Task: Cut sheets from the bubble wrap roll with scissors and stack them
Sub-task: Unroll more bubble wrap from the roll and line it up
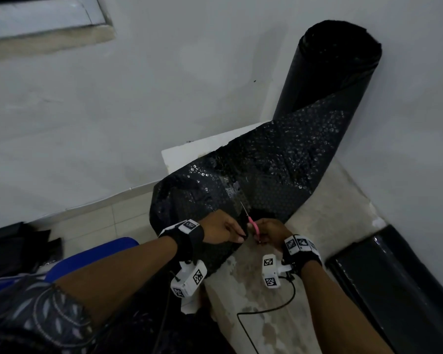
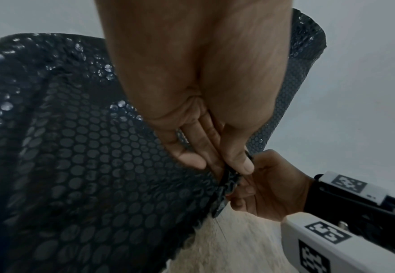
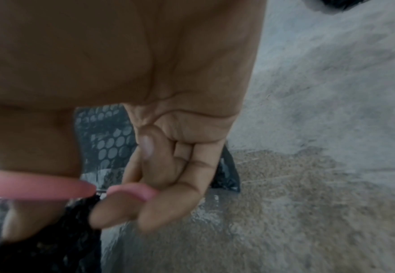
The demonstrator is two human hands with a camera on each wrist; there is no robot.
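A black bubble wrap roll stands upright against the wall at the back right. Its unrolled sheet runs down to my hands. My left hand pinches the sheet's near edge between thumb and fingers, with the wrap spreading out to the left. My right hand grips pink-handled scissors, whose blade points up into the sheet just right of the left hand. In the right wrist view, fingers curl through the pink handles, with wrap behind them.
A second black roll lies on the concrete surface at the right. A white block sits under the sheet's far side. A blue seat and dark sheets are at the left. A black cable trails from my right wrist.
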